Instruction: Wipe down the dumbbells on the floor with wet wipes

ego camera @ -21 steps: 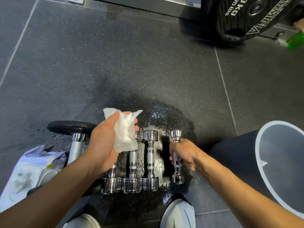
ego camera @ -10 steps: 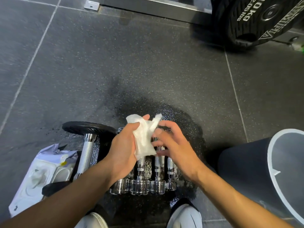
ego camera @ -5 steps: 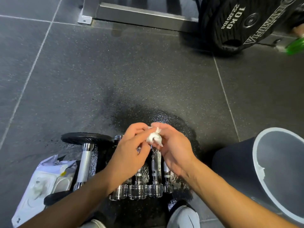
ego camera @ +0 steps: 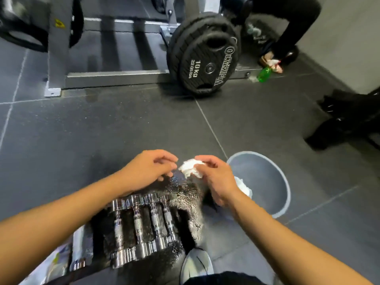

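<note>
Fingers: the right hand [ego camera: 218,182] has its fingers [ego camera: 205,159] and thumb pinching a crumpled white wipe [ego camera: 190,170]; the left hand [ego camera: 147,171] has its fingers [ego camera: 167,159] loosely curled and released, grasping nothing, just at 9 o'clock of the wipe and apart from it.
Bin: a grey round bin [ego camera: 253,152] stands open on the floor [ego camera: 82,140] at 3 o'clock of the right hand; a second white wad [ego camera: 244,188] lies inside, against the wall nearest the wrist.
Pack: a wipes pack [ego camera: 59,262] lies at 8 o'clock of the view, partly under the left forearm; whether it is open cannot be told.
Dumbbells: four chrome dumbbells [ego camera: 144,223] lie on the floor at 6 o'clock of the hands, side by side; each long axis runs about 12 to 6 o'clock, the near heads close together.
Wet patch: a dark shiny patch [ego camera: 191,202] spreads under and to 3 o'clock of the dumbbells.
Held wipe: in the air above the far edge of that patch, touching no dumbbell.
Around: a shoe [ego camera: 196,264] at 6 o'clock; black plates [ego camera: 205,56] marked 10 kg against a grey rack [ego camera: 115,77] at 12 o'clock; a green bottle [ego camera: 263,75] and another person [ego camera: 292,27] at 1 o'clock.
</note>
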A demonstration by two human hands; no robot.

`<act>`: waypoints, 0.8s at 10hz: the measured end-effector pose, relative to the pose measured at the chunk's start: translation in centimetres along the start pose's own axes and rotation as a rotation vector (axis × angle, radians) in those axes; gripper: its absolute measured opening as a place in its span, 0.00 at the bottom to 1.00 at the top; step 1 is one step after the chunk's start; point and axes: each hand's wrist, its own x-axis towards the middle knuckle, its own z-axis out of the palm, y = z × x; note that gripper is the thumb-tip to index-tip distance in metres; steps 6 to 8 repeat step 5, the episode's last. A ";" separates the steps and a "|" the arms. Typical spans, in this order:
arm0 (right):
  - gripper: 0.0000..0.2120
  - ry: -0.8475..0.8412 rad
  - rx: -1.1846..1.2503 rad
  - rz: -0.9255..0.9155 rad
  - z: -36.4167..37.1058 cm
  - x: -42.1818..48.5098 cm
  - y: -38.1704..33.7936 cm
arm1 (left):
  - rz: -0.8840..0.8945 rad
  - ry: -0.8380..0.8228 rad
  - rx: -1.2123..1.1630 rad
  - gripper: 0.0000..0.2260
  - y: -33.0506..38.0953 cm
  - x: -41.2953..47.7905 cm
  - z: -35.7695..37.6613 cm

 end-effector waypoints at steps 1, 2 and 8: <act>0.11 0.150 -0.104 -0.110 -5.1 -2.0 -2.4 | 0.053 -0.046 0.120 0.05 4.8 1.5 2.7; 0.12 0.297 -0.263 -0.182 -10.1 -3.3 -4.0 | 0.126 -0.122 0.302 0.04 7.8 3.0 5.7; 0.14 0.303 -0.561 -0.073 -17.3 -3.6 -3.0 | 0.188 -0.079 0.500 0.07 11.7 1.2 9.1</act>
